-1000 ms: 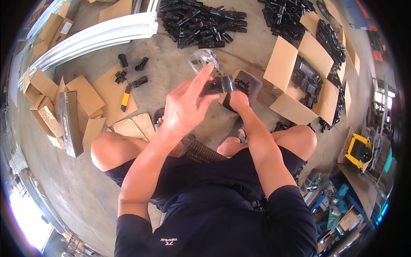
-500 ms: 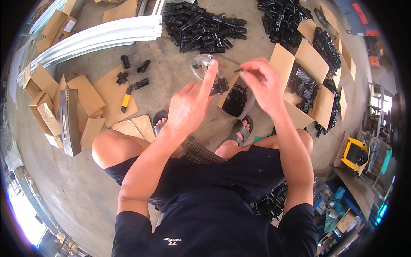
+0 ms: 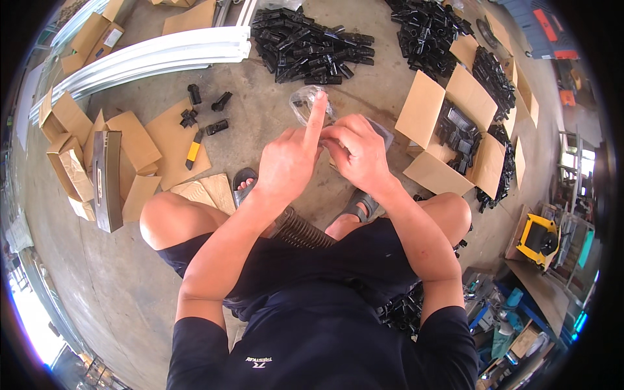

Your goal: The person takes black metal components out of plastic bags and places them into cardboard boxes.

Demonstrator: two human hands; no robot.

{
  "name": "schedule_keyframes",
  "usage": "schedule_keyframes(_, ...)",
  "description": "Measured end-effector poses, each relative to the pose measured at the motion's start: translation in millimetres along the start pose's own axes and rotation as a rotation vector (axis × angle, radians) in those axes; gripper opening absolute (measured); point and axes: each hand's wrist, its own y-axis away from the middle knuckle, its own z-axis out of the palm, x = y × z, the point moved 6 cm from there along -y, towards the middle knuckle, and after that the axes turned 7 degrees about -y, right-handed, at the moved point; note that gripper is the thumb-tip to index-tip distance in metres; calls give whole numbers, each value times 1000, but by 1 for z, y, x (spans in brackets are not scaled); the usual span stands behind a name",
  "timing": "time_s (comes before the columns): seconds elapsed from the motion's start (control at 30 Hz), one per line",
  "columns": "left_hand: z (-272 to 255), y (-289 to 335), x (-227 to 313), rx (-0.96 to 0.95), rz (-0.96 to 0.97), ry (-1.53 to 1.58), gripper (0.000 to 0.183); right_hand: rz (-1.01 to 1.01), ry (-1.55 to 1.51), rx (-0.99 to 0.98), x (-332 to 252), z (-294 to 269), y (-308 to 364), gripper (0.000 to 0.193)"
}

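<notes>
In front of me, my left hand is closed with its index finger pointing straight out. It grips a black plastic fitting, which showed half a second ago and is now almost wholly covered by my fingers. My right hand meets it there, fingertips pinched together at the fitting. The small dark piece it carried a moment ago is now hidden in the pinch. Just beyond my hands lies a clear plastic bag. Behind my right hand, a small plastic-lined box of black pieces is mostly covered.
Black fittings lie heaped ahead and farther right. An open carton of black parts stands right. On the left are a yellow-black utility knife, several loose fittings, cardboard boxes and white metal rails. A coil spring lies between my legs.
My right hand has moved left from over the small box to my left hand, bringing the small dark piece to the fitting. My left hand has stayed almost in place.
</notes>
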Motion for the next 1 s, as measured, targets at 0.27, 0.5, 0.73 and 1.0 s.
schedule_keyframes(0.27,2,2,-4,20,-20,-1,100,325,-99,-73,14,11,7,20)
schedule_keyframes(0.5,0,3,-26,45,-219,227,73,354,-222,207,33,-13,-3,13)
schedule_keyframes(0.73,-26,-11,-38,232,-392,728,29,528,151,-42,183,31,8,14)
schedule_keyframes(1.0,-6,-4,-58,255,-686,1466,18,604,331,-370,258,137,51,15)
